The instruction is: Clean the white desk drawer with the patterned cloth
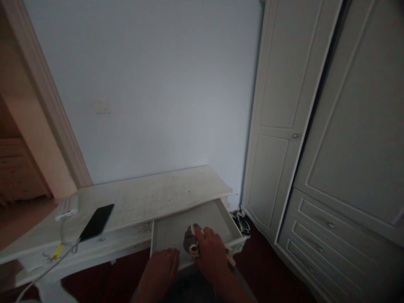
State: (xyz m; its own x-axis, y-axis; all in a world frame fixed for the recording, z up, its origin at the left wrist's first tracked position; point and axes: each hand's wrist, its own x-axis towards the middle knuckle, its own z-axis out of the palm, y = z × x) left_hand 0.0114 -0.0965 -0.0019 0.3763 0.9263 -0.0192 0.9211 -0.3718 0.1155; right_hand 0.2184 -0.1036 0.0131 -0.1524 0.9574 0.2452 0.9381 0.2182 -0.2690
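Observation:
An open desk drawer (205, 214) is pulled out toward me, and its grey inside shows. My left hand (160, 267) has its fingers bent over the front edge near the left corner, gripping the drawer. Over the front of the drawer, my right hand (210, 250) is closed on a soft, grey-brown cloth bundle (190, 240) with cream parts. A cream strip also sticks out at the right side of this hand. The exact kind of the bundle is unclear, as my fingers cover much of it.
The white desk (151, 193) stands against a pale blue wall. On its left part lie a dark phone (97, 221) with a cable and a white box-like device (67, 206). Shoes (241, 222) sit on the dark red floor by the wardrobe (274, 139).

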